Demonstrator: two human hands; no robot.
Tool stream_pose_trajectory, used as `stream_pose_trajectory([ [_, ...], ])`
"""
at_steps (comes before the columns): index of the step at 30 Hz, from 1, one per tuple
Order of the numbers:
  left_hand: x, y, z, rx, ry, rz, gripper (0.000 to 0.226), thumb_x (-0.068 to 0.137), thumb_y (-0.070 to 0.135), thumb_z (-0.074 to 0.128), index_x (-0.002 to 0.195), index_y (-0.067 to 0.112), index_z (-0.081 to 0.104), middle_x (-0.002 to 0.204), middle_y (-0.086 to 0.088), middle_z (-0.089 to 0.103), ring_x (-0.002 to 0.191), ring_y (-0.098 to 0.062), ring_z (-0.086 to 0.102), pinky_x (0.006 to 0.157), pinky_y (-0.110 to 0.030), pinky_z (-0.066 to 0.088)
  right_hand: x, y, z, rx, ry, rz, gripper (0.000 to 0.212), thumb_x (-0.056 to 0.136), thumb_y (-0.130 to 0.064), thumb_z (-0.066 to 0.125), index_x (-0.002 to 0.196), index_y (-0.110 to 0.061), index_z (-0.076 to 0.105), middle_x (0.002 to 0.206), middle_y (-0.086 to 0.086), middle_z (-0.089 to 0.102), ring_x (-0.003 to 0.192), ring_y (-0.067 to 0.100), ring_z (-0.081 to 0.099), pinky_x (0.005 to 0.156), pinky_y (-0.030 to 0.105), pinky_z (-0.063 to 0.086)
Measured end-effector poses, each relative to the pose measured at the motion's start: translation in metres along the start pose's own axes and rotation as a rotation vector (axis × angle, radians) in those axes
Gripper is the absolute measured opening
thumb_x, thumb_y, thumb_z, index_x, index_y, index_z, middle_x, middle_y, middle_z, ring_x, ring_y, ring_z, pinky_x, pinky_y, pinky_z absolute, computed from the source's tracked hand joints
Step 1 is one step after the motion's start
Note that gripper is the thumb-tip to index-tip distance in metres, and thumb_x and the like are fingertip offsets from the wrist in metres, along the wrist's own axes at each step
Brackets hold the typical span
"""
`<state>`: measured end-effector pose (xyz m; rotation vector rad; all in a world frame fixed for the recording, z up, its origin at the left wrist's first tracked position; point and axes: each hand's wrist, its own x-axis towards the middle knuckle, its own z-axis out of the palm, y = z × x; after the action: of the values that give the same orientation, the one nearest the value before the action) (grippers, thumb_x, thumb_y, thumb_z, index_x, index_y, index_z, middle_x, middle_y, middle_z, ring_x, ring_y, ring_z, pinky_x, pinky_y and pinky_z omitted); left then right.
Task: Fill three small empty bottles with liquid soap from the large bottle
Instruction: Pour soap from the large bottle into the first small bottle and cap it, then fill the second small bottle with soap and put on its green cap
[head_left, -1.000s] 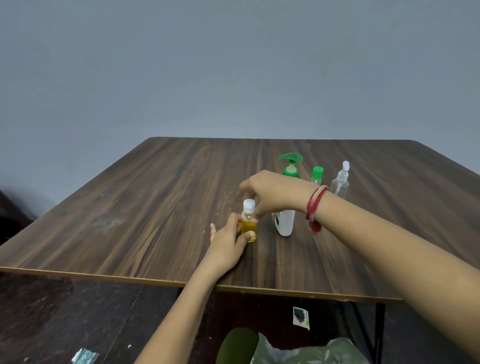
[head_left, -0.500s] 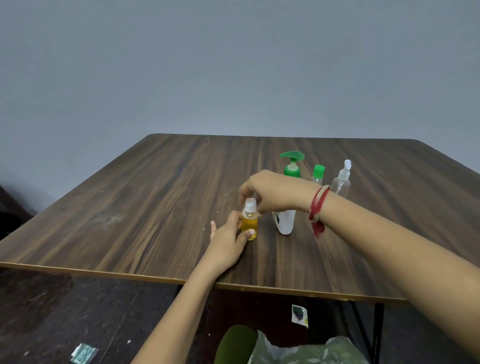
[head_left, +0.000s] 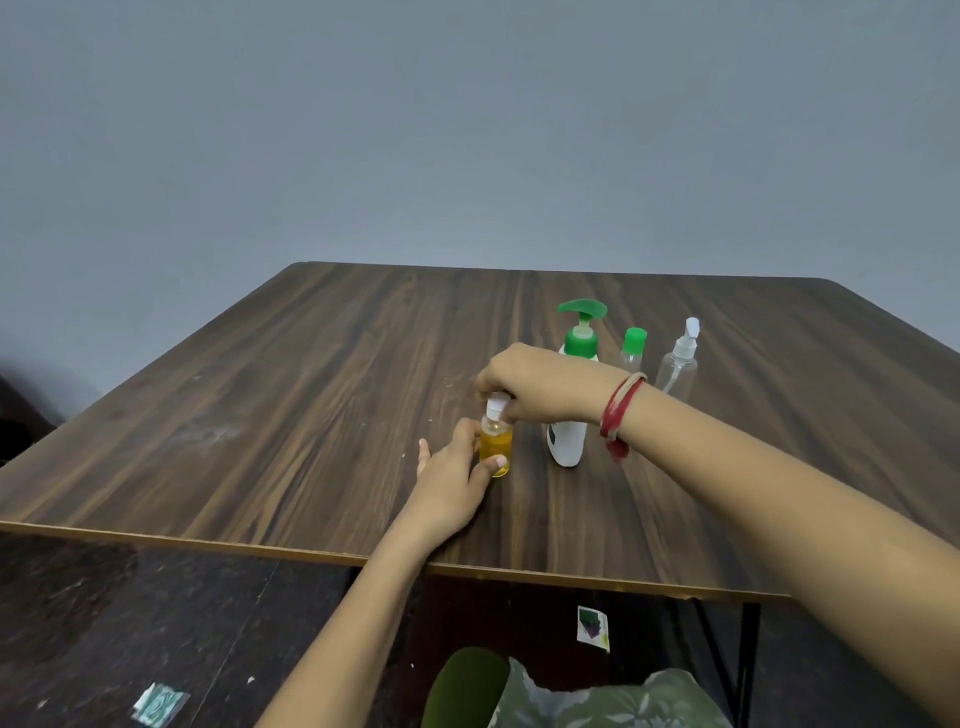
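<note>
Fingers of right hand (head_left: 540, 382) pinch white pump cap (head_left: 496, 405) atop small clear bottle of amber liquid soap (head_left: 496, 444); left hand (head_left: 454, 478) wraps that bottle, upright on dark wood-grain table (head_left: 260, 415). Just beside: large white bottle with green pump (head_left: 574, 364). Behind it, small clear green-capped bottle (head_left: 632, 347) and clear white-sprayer bottle (head_left: 678, 364), both upright.

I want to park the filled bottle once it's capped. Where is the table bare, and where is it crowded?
Bare: the table's whole left half, and the far strip behind the bottles. Crowded: right of centre, where the left hand and right hand hold the small yellow bottle beside the pump bottle, green-capped bottle and clear spray bottle.
</note>
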<state>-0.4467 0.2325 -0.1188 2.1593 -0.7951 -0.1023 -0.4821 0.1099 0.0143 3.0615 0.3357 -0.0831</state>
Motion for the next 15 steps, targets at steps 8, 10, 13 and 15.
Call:
stream_pose_trajectory([
  [8, -0.001, 0.002, 0.005, 0.106, 0.041, 0.004, 0.021, 0.100, 0.027, 0.042, 0.117, 0.016, 0.036, 0.071, 0.006, 0.054, 0.082, -0.014, 0.057, 0.120, -0.047, 0.004, 0.009, 0.002, 0.008, 0.002, 0.016, 0.029, 0.031, 0.089, -0.019, 0.060, 0.117, -0.007, 0.060, 0.115, 0.010, 0.061, 0.103, 0.025, 0.060, 0.074, 0.027, 0.043],
  [10, -0.001, 0.003, 0.005, 0.133, 0.042, 0.000, 0.024, 0.101, 0.027, 0.041, 0.120, 0.014, 0.035, 0.072, 0.006, 0.055, 0.084, -0.015, 0.059, 0.120, -0.048, 0.005, 0.008, 0.003, 0.008, 0.053, 0.033, 0.047, 0.030, 0.089, -0.020, 0.060, 0.116, -0.006, 0.061, 0.114, 0.009, 0.062, 0.100, 0.023, 0.060, 0.077, 0.028, 0.046],
  [13, -0.001, 0.000, 0.004, 0.117, 0.031, -0.013, 0.021, 0.101, 0.028, 0.041, 0.117, 0.016, 0.036, 0.075, 0.006, 0.057, 0.085, -0.013, 0.057, 0.119, -0.050, 0.005, 0.007, 0.002, 0.011, 0.065, 0.084, 0.081, 0.021, 0.086, -0.020, 0.063, 0.102, -0.007, 0.065, 0.103, 0.009, 0.063, 0.094, 0.024, 0.060, 0.072, 0.029, 0.047],
  [15, -0.001, -0.001, 0.001, 0.110, 0.014, -0.028, 0.016, 0.100, 0.029, 0.041, 0.112, 0.019, 0.036, 0.078, 0.008, 0.057, 0.087, -0.012, 0.055, 0.118, -0.054, 0.005, 0.003, -0.002, 0.016, 0.080, 0.140, 0.145, 0.014, 0.085, -0.019, 0.062, 0.075, -0.012, 0.055, 0.090, 0.010, 0.059, 0.084, 0.025, 0.058, 0.058, 0.024, 0.041],
])
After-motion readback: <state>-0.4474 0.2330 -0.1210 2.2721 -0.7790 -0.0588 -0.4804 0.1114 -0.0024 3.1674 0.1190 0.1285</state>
